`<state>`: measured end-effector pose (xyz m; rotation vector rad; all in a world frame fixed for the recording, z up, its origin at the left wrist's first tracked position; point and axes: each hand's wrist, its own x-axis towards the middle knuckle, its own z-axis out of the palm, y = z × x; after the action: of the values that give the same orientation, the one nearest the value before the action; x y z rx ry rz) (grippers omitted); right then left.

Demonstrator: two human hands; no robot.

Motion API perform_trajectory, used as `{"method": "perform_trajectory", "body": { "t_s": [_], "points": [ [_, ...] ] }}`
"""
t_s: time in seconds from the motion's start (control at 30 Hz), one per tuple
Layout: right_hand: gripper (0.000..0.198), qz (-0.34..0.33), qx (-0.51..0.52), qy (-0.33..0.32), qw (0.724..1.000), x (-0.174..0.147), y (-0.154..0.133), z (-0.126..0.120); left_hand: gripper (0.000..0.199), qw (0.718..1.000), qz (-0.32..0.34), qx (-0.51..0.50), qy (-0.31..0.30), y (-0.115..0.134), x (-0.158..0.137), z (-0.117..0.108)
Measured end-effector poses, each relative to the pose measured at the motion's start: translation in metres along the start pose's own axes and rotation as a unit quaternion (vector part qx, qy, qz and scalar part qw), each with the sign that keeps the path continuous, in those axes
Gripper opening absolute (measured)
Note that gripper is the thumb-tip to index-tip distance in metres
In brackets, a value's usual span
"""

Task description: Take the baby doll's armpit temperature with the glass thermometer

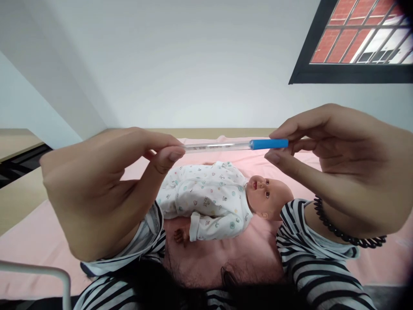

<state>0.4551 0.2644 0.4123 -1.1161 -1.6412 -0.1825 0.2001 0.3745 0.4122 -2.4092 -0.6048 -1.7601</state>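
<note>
A slim glass thermometer (219,147), clear with small printed marks and a blue end (263,144), is held level in mid-air between my two hands. My left hand (106,185) pinches its clear end between thumb and forefinger, which hide the tip. At the other end, the thumb and forefinger of my right hand (342,163) close on the blue part from below and above. Beneath the thermometer a baby doll (209,193) in a white printed suit lies on its back, head to the right. Neither hand touches it.
Pink cloth (226,254) covers the table under the doll. A pale wall (193,64) stands behind, with a barred window (355,38) at upper right. A white metal rail (38,269) curves at lower left. Dark hair hangs across the bottom of the view.
</note>
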Motion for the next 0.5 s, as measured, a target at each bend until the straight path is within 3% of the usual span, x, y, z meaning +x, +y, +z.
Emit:
{"method": "perform_trajectory", "body": {
  "t_s": [0.17,0.4,0.5],
  "points": [
    [0.020,-0.011,-0.017,-0.009,1.000,-0.0002,0.0021,-0.0012,0.010,1.000,-0.021,-0.001,-0.004,-0.0001,0.0005,0.0008],
    [0.013,-0.027,-0.066,-0.018,0.997,0.0012,0.0046,-0.0009,0.012,1.000,0.005,-0.004,-0.011,0.0022,0.0011,0.0007],
    [0.013,-0.023,-0.029,0.044,0.998,0.0021,0.0057,0.0020,0.003,1.000,-0.019,0.001,0.000,-0.0024,-0.0002,0.0000]
  ]
}}
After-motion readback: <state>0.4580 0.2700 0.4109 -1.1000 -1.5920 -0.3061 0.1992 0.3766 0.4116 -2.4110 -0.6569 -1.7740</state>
